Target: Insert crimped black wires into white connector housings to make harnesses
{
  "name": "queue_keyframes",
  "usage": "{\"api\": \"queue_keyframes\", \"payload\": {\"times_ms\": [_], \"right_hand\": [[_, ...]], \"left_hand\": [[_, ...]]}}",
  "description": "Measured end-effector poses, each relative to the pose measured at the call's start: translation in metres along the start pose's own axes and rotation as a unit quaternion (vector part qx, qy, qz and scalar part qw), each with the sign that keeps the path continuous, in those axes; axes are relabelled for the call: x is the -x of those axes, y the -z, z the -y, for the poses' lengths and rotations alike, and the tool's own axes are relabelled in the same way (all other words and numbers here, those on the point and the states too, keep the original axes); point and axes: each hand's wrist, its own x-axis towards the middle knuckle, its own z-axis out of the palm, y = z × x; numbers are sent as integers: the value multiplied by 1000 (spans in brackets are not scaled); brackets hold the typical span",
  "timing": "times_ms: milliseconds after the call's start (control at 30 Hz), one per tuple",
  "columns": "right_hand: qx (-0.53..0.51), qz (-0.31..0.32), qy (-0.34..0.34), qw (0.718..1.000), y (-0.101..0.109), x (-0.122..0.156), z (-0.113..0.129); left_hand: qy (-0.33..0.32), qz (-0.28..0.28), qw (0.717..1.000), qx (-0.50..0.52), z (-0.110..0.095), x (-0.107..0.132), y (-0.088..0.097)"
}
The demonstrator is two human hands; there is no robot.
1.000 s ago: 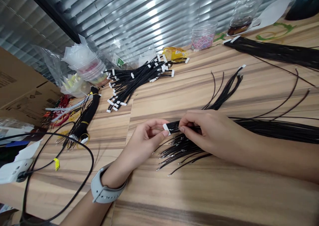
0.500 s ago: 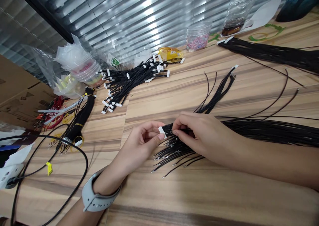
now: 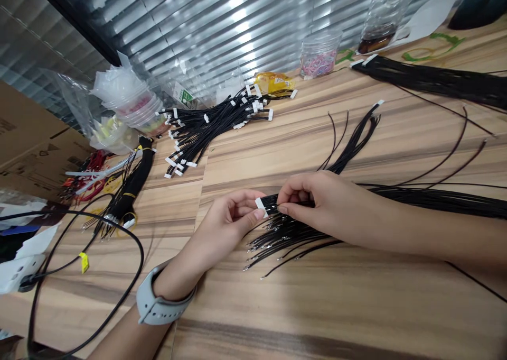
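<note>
My left hand point(image 3: 232, 220) pinches a small white connector point(image 3: 260, 203) between thumb and fingers. My right hand point(image 3: 317, 201) grips the thin black wires point(image 3: 273, 204) just behind that connector, and the fingers hide part of them. Under both hands fans a loose bunch of black wires with bare metal terminals point(image 3: 285, 238). A longer black wire bundle point(image 3: 443, 201) lies beneath my right forearm and runs off to the right. A grey watch point(image 3: 158, 302) circles my left wrist.
On the wooden table point(image 3: 317, 307) lies a heap of black wires with white connectors point(image 3: 206, 127). A banded black bundle point(image 3: 132, 188), a looped black cable point(image 3: 119, 249), a jar of coloured pieces point(image 3: 319, 58) and another black bundle point(image 3: 428, 80) surround it. A cardboard box point(image 3: 35, 148) stands at left.
The view has shifted slightly. My right hand has moved a little closer to the connector, and both hands keep hold of the same connector and wires.
</note>
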Motion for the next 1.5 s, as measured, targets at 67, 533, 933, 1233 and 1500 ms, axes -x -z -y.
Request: {"api": "queue_keyframes", "payload": {"times_ms": [67, 533, 933, 1233, 1500], "right_hand": [[-23, 15, -9, 1000, 1, -1, -2], [-91, 55, -28, 994, 5, -7, -12], [-40, -10, 58, 997, 0, -2, -4], [63, -29, 187, 980, -3, 3, 3], [25, -29, 213, 976, -5, 3, 1]], "left_hand": [[3, 10, 1000, 6, 0, 0, 0], [1, 10, 1000, -3, -2, -1, 1], [-51, -13, 995, -85, 1, 2, -5], [-126, -32, 974, -183, 2, 8, -15], [-152, -63, 962, -219, 1, 13, -22]]}}
